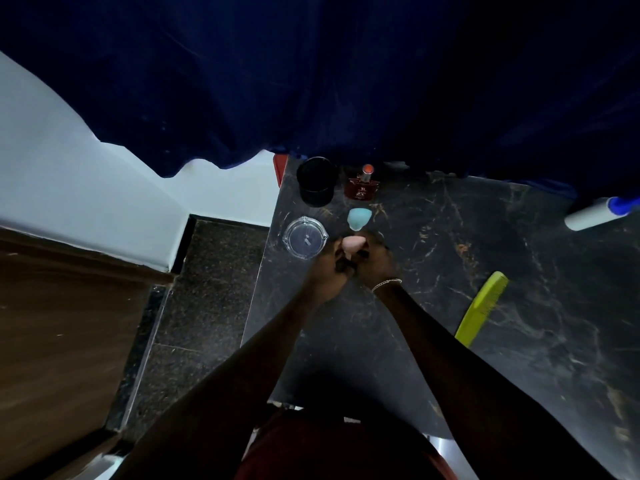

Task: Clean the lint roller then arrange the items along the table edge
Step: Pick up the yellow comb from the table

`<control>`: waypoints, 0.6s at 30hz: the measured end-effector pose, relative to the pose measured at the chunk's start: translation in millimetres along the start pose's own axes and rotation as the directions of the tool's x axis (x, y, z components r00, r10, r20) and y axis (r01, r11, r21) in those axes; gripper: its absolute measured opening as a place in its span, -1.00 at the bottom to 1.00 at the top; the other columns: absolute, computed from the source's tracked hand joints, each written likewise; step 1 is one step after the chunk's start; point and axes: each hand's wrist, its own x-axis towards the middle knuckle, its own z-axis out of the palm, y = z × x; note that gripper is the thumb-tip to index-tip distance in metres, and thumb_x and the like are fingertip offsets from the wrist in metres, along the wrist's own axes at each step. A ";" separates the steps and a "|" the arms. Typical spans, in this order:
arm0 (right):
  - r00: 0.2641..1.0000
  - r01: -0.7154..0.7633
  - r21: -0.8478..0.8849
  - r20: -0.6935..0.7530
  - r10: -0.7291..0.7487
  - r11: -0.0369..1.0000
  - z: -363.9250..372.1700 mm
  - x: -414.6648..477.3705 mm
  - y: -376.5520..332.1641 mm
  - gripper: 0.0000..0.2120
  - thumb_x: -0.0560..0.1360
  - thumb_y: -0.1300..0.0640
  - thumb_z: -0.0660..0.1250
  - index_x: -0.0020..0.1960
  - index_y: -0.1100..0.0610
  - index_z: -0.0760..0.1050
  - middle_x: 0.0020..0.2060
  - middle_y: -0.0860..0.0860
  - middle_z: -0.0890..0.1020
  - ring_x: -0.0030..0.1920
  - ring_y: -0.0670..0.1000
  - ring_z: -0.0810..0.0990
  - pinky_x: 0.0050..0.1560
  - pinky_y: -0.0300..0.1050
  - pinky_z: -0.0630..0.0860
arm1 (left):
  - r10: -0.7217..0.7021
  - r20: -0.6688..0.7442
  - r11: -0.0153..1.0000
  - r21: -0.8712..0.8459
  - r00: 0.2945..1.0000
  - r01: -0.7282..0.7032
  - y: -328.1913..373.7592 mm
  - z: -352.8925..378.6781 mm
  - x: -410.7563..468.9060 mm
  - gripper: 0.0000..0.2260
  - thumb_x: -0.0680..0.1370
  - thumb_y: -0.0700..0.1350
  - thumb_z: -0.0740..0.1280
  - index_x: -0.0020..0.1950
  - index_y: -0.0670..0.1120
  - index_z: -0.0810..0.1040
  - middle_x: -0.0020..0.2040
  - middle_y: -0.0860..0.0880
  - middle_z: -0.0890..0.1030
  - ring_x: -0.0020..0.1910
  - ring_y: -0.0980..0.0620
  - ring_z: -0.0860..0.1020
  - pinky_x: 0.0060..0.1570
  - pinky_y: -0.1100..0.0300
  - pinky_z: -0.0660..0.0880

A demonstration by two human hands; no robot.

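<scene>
A pink makeup sponge (353,246) sits between my two hands over the dark marble table (485,271). My left hand (329,268) and my right hand (375,259) both close around it; a chain bracelet circles the right wrist. Just behind it lies a teal sponge (359,218). The white lint roller (595,213) with a blue handle lies at the far right. A clear glass ashtray (305,237), a black cup (317,181) and a perfume bottle (363,185) stand along the table's left and back edge.
A lime-green comb (481,308) lies to the right of my right forearm. A dark blue curtain (311,81) hangs over the table's back edge. Left of the table are a speckled floor (201,289), a white wall and a wooden panel.
</scene>
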 end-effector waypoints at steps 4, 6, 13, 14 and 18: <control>0.999 0.006 0.015 0.046 -0.006 1.000 -6.2 -1.0 2.0 -0.57 0.38 0.34 0.46 0.24 0.22 0.54 0.12 0.12 0.66 0.16 0.12 0.64 0.25 0.08 0.54 | 0.001 -0.011 1.000 -0.030 1.000 -0.001 -1.5 0.7 -7.1 -0.42 0.51 -0.45 0.40 0.50 -0.23 0.36 0.44 -0.17 0.53 0.44 -0.12 0.51 0.48 -0.13 0.42; 0.996 0.008 0.049 0.084 -0.012 0.999 -11.4 -4.5 3.5 -0.52 0.39 0.37 0.43 0.29 0.19 0.51 0.16 0.10 0.65 0.20 0.09 0.63 0.29 0.09 0.53 | -0.016 -0.005 0.999 -0.050 1.000 0.016 -3.4 2.3 -12.4 -0.39 0.52 -0.44 0.40 0.54 -0.23 0.33 0.46 -0.12 0.50 0.46 -0.07 0.49 0.50 -0.09 0.41; 0.996 0.079 -0.189 -0.018 -0.084 0.979 -40.2 -41.7 32.0 -0.47 0.44 0.18 0.50 0.36 0.28 0.49 0.30 0.17 0.56 0.29 0.13 0.57 0.32 -0.11 0.48 | -0.199 -0.037 0.978 -0.073 0.979 0.196 -21.0 35.4 -45.0 -0.40 0.56 -0.38 0.38 0.57 -0.24 0.27 0.42 -0.23 0.50 0.22 -0.06 0.58 0.23 0.24 0.50; 0.989 0.119 -0.255 -0.049 -0.136 0.959 -45.4 -50.2 38.7 -0.52 0.44 0.18 0.51 0.31 0.31 0.54 0.27 0.22 0.57 0.26 0.19 0.59 0.29 -0.07 0.50 | -0.207 -0.030 0.977 -0.050 0.978 0.205 -23.5 43.4 -50.0 -0.43 0.56 -0.38 0.38 0.55 -0.25 0.32 0.39 -0.23 0.53 0.14 -0.03 0.60 0.14 0.32 0.50; 0.976 0.016 -0.314 -0.202 -0.083 0.949 -79.5 -83.1 69.9 -0.61 0.44 0.16 0.49 0.23 0.25 0.59 0.18 0.19 0.62 0.20 0.21 0.61 0.20 -0.04 0.51 | -0.216 0.034 0.973 0.085 0.976 0.212 -17.7 92.1 -63.2 -0.56 0.55 -0.29 0.44 0.42 -0.24 0.47 0.27 -0.23 0.62 0.03 0.00 0.60 0.07 0.28 0.49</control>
